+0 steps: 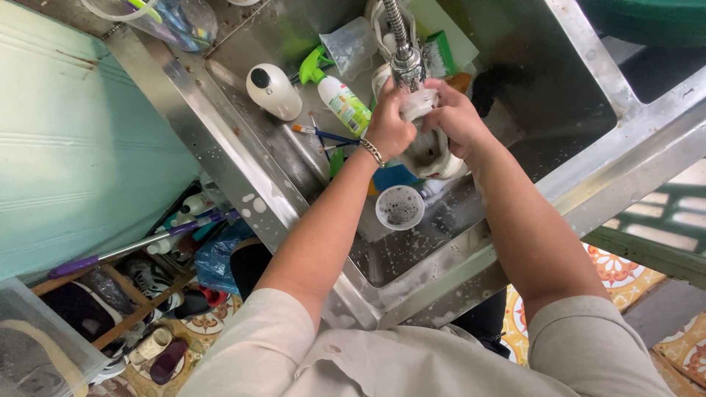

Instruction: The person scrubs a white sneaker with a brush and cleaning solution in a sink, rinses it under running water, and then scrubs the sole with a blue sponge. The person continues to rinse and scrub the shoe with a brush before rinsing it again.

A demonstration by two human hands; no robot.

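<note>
Both my hands meet under the metal tap (404,51) over a steel sink (515,198). My left hand (387,129), with a bracelet at the wrist, and my right hand (454,117) are closed together on a white shoe (434,158), which I hold just below the spout. The shoe's opening faces me, and its toe is hidden behind my fingers. A small plastic cup (399,207) with foamy dregs stands in the sink just below the shoe.
On the sink's left ledge lie a white soap dispenser (272,90), a green-and-white spray bottle (340,95), brushes (323,135) and a clear measuring jug (351,45). A green scrub brush (440,53) sits behind the tap. Shoes (147,323) and a purple-handled mop (140,246) crowd the floor at left.
</note>
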